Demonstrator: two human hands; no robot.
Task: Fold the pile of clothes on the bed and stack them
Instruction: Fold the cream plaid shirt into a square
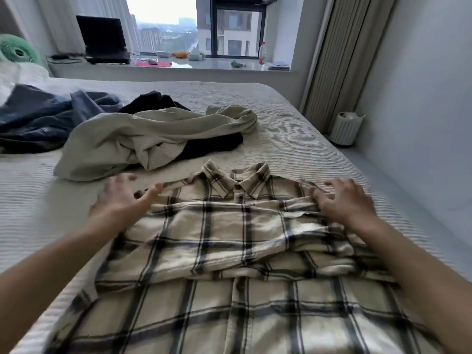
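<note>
- Here, a plaid shirt [229, 251] in cream with dark checks lies face up on the bed [293, 129], collar toward the window and hem toward the person.
- Its sleeves are folded across the chest, forming a thick band of cloth across the middle of the shirt.
- The left hand [120, 200] is at the shirt's left shoulder edge, fingers spread and mostly straight; it is blurred, and whether it touches the cloth cannot be told.
- The right hand [344, 200] rests on the shirt's right shoulder, fingers spread and slightly bent, pressing down rather than gripping.
- The two hands are well apart, one at each side of the collar, and neither holds anything.
- Beyond the shirt lies the unfolded pile: a cream garment [153, 141] sprawled on top of a black garment [212, 146], which shows at its right and behind it.
- Further left, crumpled blue-grey clothing [46, 118] lies near the bed's far left side.
- On the window ledge [224, 66] stand an open laptop [103, 39], a red pad [153, 63] and a clear bottle with a red label [262, 53].
- A green fan [18, 51] shows at the far left edge.
- A white ribbed bin [346, 129] stands on the floor to the right of the bed, near the beige curtain [339, 60].
</note>
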